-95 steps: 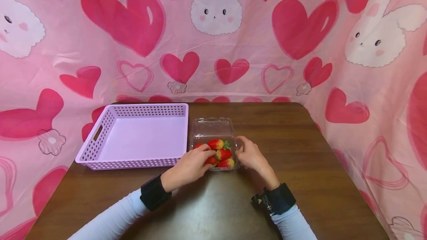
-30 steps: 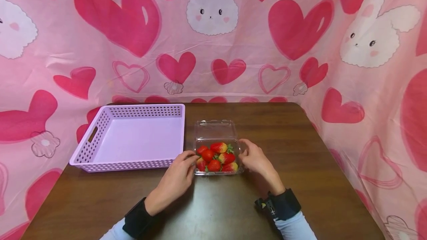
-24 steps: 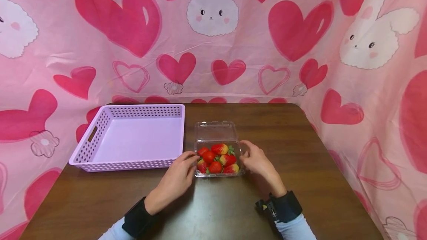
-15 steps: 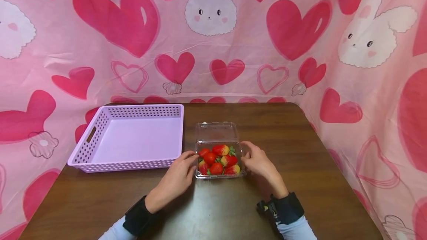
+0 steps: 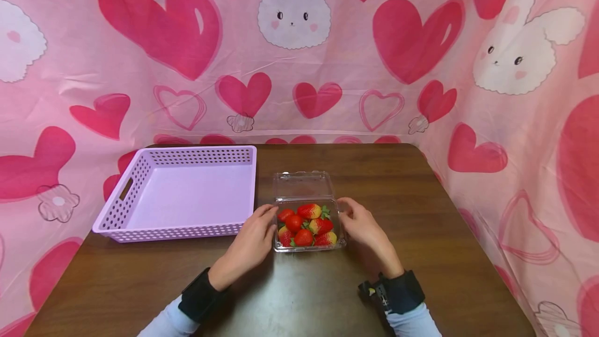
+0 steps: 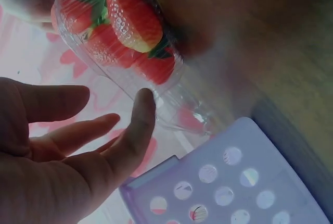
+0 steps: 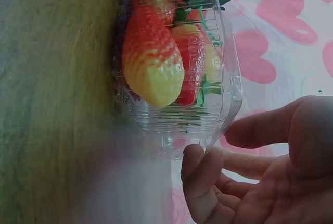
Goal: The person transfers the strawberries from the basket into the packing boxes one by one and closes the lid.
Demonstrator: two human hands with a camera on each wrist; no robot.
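Observation:
A clear plastic clamshell box [image 5: 343, 241] sits on the wooden table, its lid [image 5: 304, 185] folded back. Several red and yellow strawberries [image 5: 303, 237] lie inside it. My left hand [image 5: 250, 238] is at the box's left side; in the left wrist view its fingers [image 6: 143, 112] are spread and loosely bent, one fingertip at or very near the wall. On the right side, my right hand [image 5: 367, 228] has thumb and index finger by the rear corner. In the right wrist view the thumb [image 7: 260, 127] appears to touch the rim, with nothing pinched.
A shallow lilac basket [image 5: 178, 232] with perforated walls stands left of the box, close to my left hand. Behind the brown table [image 5: 383, 170] hangs a pink cloth [image 5: 351, 61] with hearts and rabbits. Black bands [image 5: 202, 295] circle both wrists.
About three seconds ago my left fingers were on the strawberries; now they are at the box's left side. The box has slid slightly nearer. Most recently the left fingertips shifted a little farther back.

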